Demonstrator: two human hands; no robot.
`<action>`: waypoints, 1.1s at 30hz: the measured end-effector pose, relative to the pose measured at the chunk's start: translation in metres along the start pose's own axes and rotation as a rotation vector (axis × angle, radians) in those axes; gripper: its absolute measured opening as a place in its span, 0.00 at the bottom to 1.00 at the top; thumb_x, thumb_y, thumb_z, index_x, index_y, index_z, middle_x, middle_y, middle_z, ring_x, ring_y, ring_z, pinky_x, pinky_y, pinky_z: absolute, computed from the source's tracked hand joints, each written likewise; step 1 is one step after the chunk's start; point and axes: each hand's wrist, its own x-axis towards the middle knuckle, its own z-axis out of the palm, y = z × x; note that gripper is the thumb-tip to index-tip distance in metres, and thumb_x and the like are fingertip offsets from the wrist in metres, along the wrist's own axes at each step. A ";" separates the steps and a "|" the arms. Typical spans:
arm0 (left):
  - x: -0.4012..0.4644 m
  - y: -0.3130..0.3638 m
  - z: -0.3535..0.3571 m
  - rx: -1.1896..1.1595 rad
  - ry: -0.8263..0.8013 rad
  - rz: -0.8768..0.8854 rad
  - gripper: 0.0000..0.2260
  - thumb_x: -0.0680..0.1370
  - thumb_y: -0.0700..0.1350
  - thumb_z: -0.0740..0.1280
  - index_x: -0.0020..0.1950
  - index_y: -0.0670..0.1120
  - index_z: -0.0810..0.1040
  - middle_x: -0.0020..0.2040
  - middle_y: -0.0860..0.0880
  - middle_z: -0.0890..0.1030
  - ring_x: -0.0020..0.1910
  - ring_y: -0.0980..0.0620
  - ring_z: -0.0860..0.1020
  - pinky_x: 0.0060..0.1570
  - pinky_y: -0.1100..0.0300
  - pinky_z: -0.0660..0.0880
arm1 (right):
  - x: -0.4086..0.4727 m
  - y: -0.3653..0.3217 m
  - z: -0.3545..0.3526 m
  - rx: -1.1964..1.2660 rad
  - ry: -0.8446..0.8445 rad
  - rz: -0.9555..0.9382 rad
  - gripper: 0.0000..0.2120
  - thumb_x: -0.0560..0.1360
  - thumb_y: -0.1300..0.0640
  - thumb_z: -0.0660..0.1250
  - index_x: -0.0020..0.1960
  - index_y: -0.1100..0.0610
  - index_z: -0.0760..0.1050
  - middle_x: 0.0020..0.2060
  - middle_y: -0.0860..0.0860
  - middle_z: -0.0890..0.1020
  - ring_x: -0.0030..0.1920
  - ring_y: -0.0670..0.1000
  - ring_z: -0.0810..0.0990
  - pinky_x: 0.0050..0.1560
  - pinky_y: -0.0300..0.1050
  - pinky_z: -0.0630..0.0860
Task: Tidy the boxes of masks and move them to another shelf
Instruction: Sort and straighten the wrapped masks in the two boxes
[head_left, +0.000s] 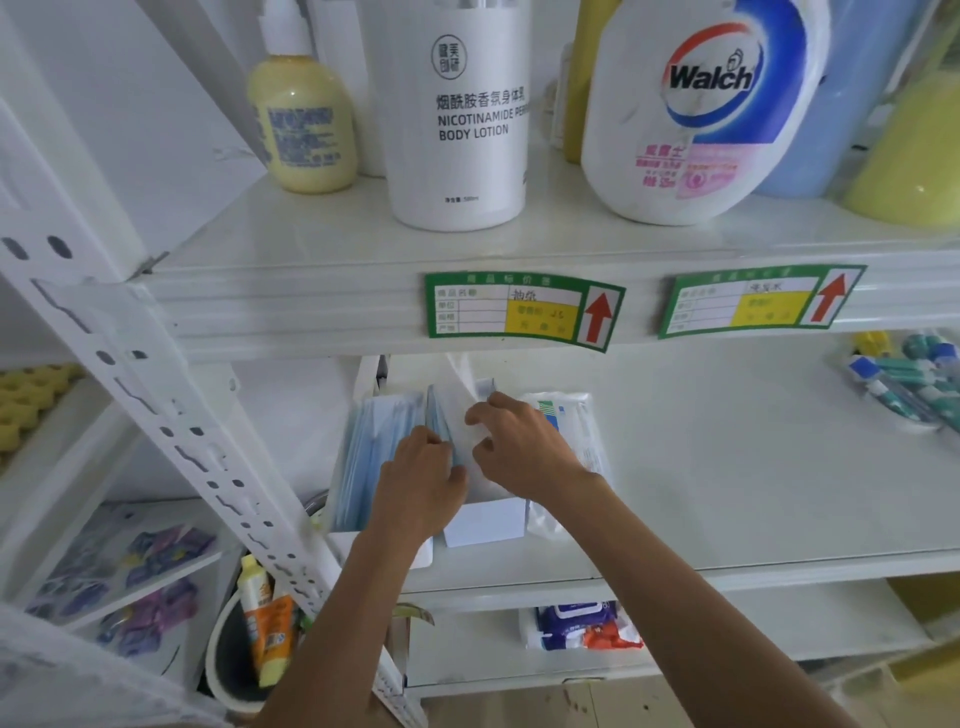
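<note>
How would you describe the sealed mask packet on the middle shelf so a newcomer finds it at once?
Start at the left green price tag on the upper shelf's edge and drop to the shelf below. Two open white boxes stand there under both hands; the sealed mask packet lies flat just to their right, beside the right hand. Unlike the boxes, it is a clear wrapper with blue-green print.

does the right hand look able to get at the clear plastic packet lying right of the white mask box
Probably yes: the right hand is at the white mask box, the clear plastic packet lies just beside it, and nothing covers it.
</note>
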 end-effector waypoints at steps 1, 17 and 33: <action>-0.002 0.001 0.001 -0.010 0.031 0.012 0.14 0.82 0.55 0.61 0.57 0.47 0.79 0.57 0.49 0.76 0.50 0.53 0.75 0.47 0.60 0.73 | 0.000 -0.005 0.003 0.113 -0.028 0.047 0.20 0.75 0.60 0.64 0.67 0.53 0.74 0.59 0.52 0.79 0.54 0.57 0.79 0.49 0.47 0.76; -0.008 -0.001 0.013 -0.190 0.147 -0.021 0.09 0.79 0.45 0.71 0.55 0.41 0.80 0.57 0.45 0.79 0.51 0.48 0.80 0.54 0.56 0.81 | 0.009 -0.022 0.026 0.101 -0.184 0.297 0.36 0.75 0.62 0.68 0.76 0.52 0.53 0.43 0.55 0.73 0.43 0.58 0.74 0.40 0.51 0.71; -0.015 -0.006 0.013 -0.324 0.181 0.011 0.16 0.82 0.42 0.65 0.71 0.47 0.74 0.60 0.47 0.83 0.59 0.47 0.80 0.61 0.51 0.79 | 0.017 -0.014 0.042 -0.108 -0.212 0.215 0.32 0.80 0.47 0.60 0.78 0.54 0.51 0.59 0.57 0.77 0.54 0.62 0.81 0.48 0.55 0.74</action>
